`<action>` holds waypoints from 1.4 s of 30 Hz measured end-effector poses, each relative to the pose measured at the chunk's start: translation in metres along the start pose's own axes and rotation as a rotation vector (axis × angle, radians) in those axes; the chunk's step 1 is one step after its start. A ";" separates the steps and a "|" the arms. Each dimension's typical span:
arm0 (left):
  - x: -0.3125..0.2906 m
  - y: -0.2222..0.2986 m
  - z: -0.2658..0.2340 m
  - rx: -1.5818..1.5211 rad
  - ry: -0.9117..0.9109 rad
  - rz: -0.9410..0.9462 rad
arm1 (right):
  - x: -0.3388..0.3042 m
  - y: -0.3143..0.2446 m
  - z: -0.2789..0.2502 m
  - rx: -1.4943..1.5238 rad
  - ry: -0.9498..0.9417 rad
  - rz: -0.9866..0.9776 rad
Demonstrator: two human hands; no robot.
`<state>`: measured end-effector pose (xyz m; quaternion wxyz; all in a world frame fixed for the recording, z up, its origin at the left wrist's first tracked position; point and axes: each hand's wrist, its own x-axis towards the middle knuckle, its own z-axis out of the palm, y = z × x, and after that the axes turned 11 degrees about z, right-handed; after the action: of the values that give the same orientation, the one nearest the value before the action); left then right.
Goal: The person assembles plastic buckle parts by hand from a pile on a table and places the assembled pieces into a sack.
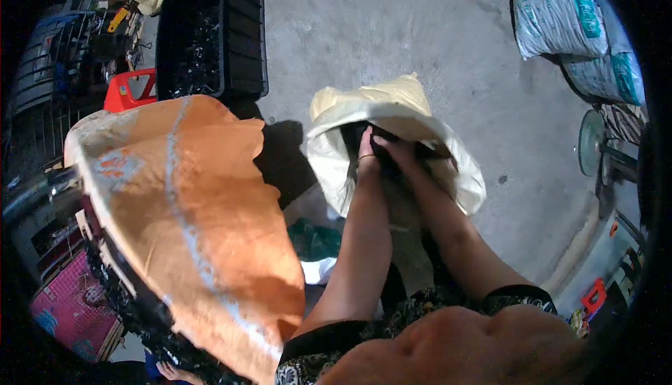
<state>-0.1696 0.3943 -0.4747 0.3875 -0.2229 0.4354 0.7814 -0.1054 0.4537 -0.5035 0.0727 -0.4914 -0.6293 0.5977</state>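
Observation:
A cream woven sack [392, 108] stands on the floor in front of me, its mouth wide and its rim folded outward. Both my arms reach down into it. My left hand [366, 145] and my right hand [397, 150] lie close together among black material [357, 133] near the far side of the mouth. Their fingers look curled in at the dark contents, and the tips are mostly hidden. A thin band circles the left wrist. What the black material is cannot be made out.
An orange cloth [210, 210] covers a table at my left, with black pieces [133, 308] along its edge. Beyond stand a black crate [245, 42] of small dark pieces and a red stool [126, 91]. White sacks [560, 17] lie far right. Another person's hand [171, 372] shows lower left.

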 end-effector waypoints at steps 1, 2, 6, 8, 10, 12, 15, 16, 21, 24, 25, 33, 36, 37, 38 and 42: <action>0.021 0.018 -0.035 -0.075 0.116 0.029 | -0.016 -0.036 0.021 0.047 -0.025 -0.021; 0.010 0.001 -0.015 -0.149 0.021 -0.110 | -0.015 -0.028 0.001 -0.164 0.100 0.015; -0.020 0.030 0.013 0.018 0.188 -0.090 | -0.048 -0.080 -0.027 -0.042 -0.041 0.133; -0.043 0.040 0.031 0.101 0.245 -0.056 | -0.067 -0.108 -0.038 -0.080 0.009 0.075; -0.060 0.058 0.028 0.191 0.408 0.086 | -0.095 -0.143 -0.036 0.282 -0.229 0.233; -0.081 0.071 0.018 0.097 0.379 0.103 | -0.123 -0.167 -0.038 0.255 -0.251 0.192; -0.128 0.047 0.054 0.057 0.449 0.130 | -0.136 -0.165 -0.070 0.186 -0.155 0.225; -0.139 0.045 0.068 -0.007 0.472 0.090 | -0.136 -0.168 -0.081 0.179 -0.145 0.220; -0.153 0.079 0.069 -0.129 0.366 0.221 | -0.174 -0.240 -0.085 0.014 -0.203 0.118; -0.175 0.094 0.104 -0.209 0.233 0.260 | -0.169 -0.255 -0.097 -0.125 -0.135 -0.003; -0.186 0.102 0.113 -0.219 0.247 0.275 | -0.177 -0.265 -0.101 -0.115 -0.133 -0.031; -0.312 0.196 0.191 -0.205 0.212 0.515 | -0.267 -0.384 -0.125 -0.005 -0.169 -0.257; -0.358 0.241 0.184 -0.195 0.189 0.673 | -0.307 -0.418 -0.104 -0.025 -0.179 -0.470; -0.371 0.262 0.172 -0.222 0.154 0.748 | -0.323 -0.432 -0.090 -0.049 -0.218 -0.522; -0.381 0.285 0.156 -0.242 0.151 0.803 | -0.341 -0.448 -0.072 -0.032 -0.263 -0.613; -0.430 0.362 0.119 -0.255 0.297 1.001 | -0.384 -0.484 -0.002 0.028 -0.406 -0.714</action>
<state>-0.2020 0.2028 0.0657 -0.1281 -0.1415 0.4402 0.8774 -0.1669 0.2796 0.0862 0.1566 -0.1130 -0.7537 0.6283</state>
